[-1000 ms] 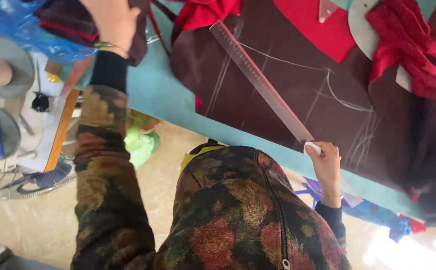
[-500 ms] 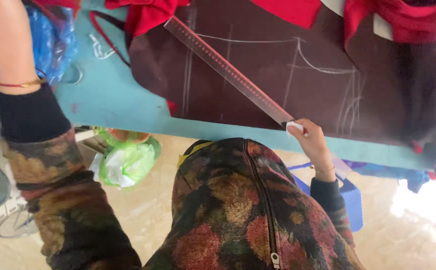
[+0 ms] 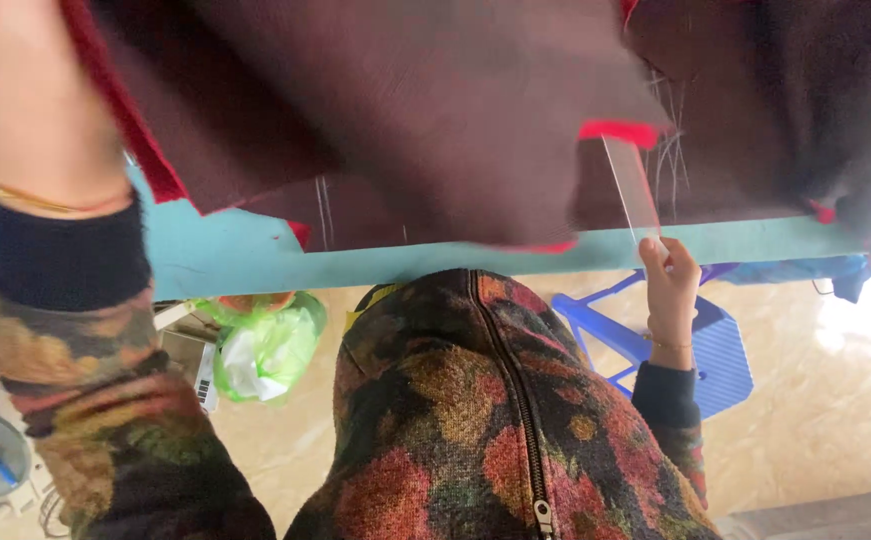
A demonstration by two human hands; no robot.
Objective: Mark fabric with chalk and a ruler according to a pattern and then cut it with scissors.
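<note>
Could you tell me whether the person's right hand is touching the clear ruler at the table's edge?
Touching: in the head view, the right hand pinches the near end of the clear ruler between its fingertips.

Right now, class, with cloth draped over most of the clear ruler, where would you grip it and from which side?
Take the ruler at its near end by the table edge, the only part clear of the dark cloth. Come from the near side, where the right hand already pinches it; it is thin and flat, so pinch it.

Light: I see soft daylight, brightest on the floor [image 3: 855,350] at right.
Glare: floor washes out there.
Blur: dark fabric [image 3: 435,120] smeared; left forearm [image 3: 45,110] close and soft.
Focus: patterned jacket [image 3: 495,420] sharpest.
Shadows: faint, diffuse.
</note>
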